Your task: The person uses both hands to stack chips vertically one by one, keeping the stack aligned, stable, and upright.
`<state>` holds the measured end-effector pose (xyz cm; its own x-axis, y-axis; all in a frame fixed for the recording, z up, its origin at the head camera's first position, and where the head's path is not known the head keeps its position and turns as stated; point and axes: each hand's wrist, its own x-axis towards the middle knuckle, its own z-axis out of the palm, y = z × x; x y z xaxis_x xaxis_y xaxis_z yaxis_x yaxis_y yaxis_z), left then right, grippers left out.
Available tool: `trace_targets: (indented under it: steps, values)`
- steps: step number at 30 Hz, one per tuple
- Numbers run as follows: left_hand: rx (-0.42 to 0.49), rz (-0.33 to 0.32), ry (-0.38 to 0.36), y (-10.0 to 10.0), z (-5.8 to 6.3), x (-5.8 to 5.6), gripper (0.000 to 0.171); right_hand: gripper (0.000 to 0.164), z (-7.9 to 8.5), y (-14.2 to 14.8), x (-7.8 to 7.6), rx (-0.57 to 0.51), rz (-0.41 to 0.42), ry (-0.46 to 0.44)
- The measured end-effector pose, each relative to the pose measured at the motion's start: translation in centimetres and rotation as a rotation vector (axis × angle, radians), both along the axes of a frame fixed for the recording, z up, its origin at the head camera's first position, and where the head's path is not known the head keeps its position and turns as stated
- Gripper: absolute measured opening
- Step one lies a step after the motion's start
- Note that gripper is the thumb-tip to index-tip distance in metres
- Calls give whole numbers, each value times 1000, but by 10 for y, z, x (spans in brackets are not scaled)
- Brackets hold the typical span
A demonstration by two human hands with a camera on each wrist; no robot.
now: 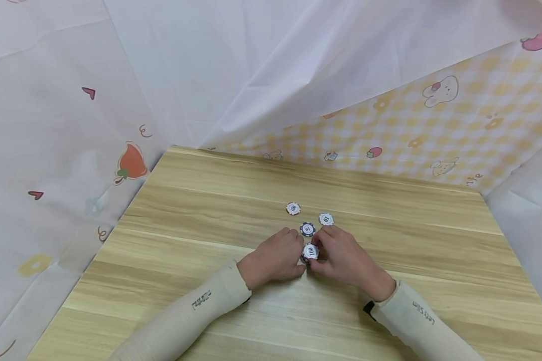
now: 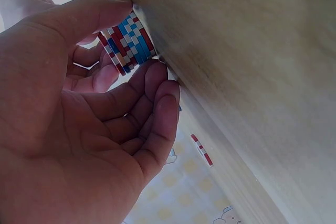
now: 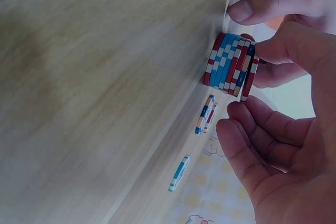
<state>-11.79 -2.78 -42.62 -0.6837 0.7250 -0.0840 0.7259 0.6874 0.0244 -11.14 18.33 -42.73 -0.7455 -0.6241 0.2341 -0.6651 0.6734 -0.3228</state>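
your left hand [image 1: 277, 256] is curled around the left side of a short stack of round poker chips with red, light blue, dark blue and white edges [image 3: 228, 64], its thumb on the near side and its bent fingers on the far side; how firmly it presses, you cannot tell from here. your right hand [image 1: 345, 258] pinches a round red-and-white-edged chip with a white face marked 100 [image 1: 311, 251] between thumb and fingers, the grip only as wide as that chip. in the right wrist view this chip sits at the top of the stack, slightly tilted, with a thin gap at one side.

the stack stands on the light wood-grain table [image 1: 198, 210], between your two hands. below the pinched chip you have a dark blue and orange edge, then red ones, several light blue ones and a red one at the bottom.

beyond the stack, three chips lie flat and apart: a dark-blue-edged chip marked 10 [image 1: 307, 229] nearest, a red-edged chip with a white face [image 1: 293, 208] farther off to the left, and a light-blue-edged chip marked 10 [image 1: 326, 219] to the right, near your right fingers. your cream sleeves [image 1: 180, 321] carry dark lettering. behind the table hangs a yellow-and-white checked cloth [image 1: 469, 105].
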Motion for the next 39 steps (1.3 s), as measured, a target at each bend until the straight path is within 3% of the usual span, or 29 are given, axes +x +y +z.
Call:
trace_targets:
  steps: [21,29,39]
  values:
    - [2,6,-22,0,-3,-1,45,22,3,3,-2,4,-67,-40]
    - [-27,-5,-2,0,-2,-1,47,16,0,13,-15,-34,-97,-23]
    - [-22,7,-15,0,-2,0,50,21,-8,32,-33,10,-181,-87]
